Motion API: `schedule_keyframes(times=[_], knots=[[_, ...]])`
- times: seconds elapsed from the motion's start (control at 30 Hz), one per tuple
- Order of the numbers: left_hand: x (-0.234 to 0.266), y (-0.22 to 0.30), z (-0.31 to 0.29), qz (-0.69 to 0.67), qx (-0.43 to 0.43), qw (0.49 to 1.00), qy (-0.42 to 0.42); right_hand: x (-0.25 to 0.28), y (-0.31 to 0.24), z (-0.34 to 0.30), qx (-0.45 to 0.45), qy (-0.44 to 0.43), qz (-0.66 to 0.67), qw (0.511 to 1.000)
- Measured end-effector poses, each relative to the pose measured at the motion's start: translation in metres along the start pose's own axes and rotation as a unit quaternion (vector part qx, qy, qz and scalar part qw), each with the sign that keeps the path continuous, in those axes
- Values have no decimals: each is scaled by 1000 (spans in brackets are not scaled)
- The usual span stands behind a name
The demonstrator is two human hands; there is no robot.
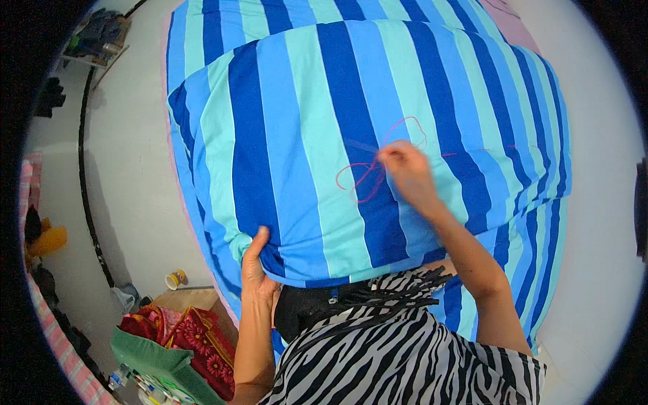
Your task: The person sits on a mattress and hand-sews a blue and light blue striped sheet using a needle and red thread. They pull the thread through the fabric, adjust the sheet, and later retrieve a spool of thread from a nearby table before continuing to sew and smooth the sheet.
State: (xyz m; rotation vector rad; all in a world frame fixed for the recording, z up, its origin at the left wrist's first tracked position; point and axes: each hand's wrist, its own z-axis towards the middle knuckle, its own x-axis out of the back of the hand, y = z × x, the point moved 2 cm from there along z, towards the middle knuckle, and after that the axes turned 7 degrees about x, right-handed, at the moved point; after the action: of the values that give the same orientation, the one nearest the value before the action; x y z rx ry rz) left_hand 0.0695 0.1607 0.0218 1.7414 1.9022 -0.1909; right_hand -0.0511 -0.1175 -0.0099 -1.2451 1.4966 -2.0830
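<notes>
Left hand [256, 266] clamped on striped pillow [351, 148] edge; right hand [407, 172] fingertips pinched together on pink thread [368, 177].

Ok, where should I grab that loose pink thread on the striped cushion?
Pinch the pink thread where its loops cross, just left of the right hand, coming down from above. It lies flat on the striped cushion, so only a fingertip pinch would likely lift it. The left hand grips the cushion's near edge.
</notes>
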Motion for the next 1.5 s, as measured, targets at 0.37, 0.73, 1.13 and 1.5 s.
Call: schedule_keyframes(times=[0.37,0.73,1.13,1.5], knots=[[23,-14,24,-77,-61,994,-45,-9,-76,4,155,-283,-108,941],[13,-10,13,-62,-75,990,-99,-27,-115,7,292,-363,-223,856],[-1,0,-1,-22,-89,990,-106,-32,-107,10,287,-341,-217,868],[-6,1,-3,-23,-114,986,-117,-13,-131,33,349,-419,-264,795]])
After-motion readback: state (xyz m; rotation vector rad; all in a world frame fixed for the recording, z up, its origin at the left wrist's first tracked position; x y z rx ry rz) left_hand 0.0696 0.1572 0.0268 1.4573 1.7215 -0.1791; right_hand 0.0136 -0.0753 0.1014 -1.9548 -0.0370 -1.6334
